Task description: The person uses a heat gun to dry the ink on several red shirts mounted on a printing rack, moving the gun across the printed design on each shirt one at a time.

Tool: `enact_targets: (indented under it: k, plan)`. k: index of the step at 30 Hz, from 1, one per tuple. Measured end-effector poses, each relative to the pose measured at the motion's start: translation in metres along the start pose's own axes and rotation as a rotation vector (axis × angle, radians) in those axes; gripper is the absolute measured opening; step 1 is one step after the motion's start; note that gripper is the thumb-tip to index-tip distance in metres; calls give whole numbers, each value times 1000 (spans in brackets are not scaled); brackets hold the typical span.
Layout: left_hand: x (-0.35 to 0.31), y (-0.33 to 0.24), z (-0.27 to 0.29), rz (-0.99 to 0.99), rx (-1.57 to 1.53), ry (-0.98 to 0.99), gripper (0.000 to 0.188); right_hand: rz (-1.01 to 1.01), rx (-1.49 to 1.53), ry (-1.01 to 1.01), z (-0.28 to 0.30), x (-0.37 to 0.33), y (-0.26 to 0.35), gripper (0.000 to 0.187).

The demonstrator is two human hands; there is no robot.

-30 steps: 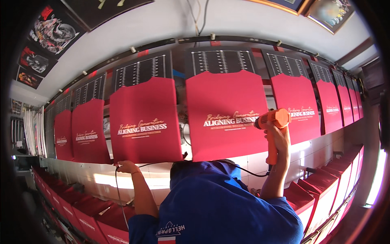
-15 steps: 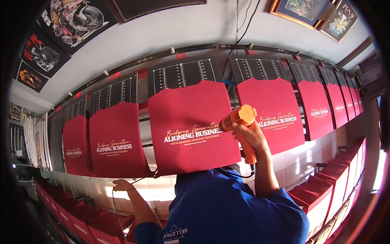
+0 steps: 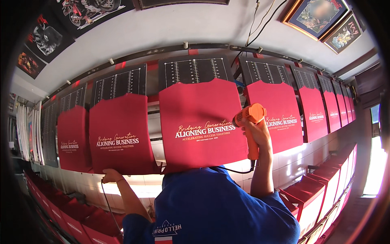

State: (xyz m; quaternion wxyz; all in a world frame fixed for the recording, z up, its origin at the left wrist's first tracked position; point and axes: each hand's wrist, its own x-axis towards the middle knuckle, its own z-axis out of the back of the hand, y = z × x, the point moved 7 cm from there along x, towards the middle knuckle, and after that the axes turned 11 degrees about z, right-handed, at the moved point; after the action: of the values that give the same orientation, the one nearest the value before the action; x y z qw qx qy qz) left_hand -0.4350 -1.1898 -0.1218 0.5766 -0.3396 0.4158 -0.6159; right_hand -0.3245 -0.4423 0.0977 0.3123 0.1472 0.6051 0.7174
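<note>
My right hand (image 3: pixel 260 134) is wrapped round the handle of an orange heat gun (image 3: pixel 255 114). Its dark nozzle points left over the right edge of a red T-shirt (image 3: pixel 203 105), beside the white and gold print. That shirt lies flat on a black board marked with white scales. A black cord (image 3: pixel 233 170) runs from the gun's handle and passes out of sight by my blue shirt. Low on the left, my left hand (image 3: pixel 111 176) is closed on a thin dark cord (image 3: pixel 106 199) that hangs down, just below the hem of another printed red T-shirt (image 3: pixel 122 118).
More boards with red shirts (image 3: pixel 315 105) line up to the left and right along a dark rail (image 3: pixel 162 50). Behind me stands another row of red shirts (image 3: pixel 304 191). Framed pictures (image 3: pixel 317 18) hang on the wall; upright white frames (image 3: pixel 34 134) stand far left.
The view has shifted, so the boards sit differently in it. The heat gun's nozzle has moved right off the print's last letters, and my left hand now sits below the neighbouring shirt's hem.
</note>
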Motion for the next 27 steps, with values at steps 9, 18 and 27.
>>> enact_targets:
  k: [9, 18, 27]
  plan:
    - [-27, -13, -8, 74, 66, 98, 56, -40, 59, 27, -14, 2, 1, 47]
    - [-29, -11, -9, 50, 54, 88, 57, -5, 47, 4, -18, 1, 1, 49]
    - [-37, -10, -13, 132, 134, 100, 69, 49, -5, 19, -19, 11, -4, 50]
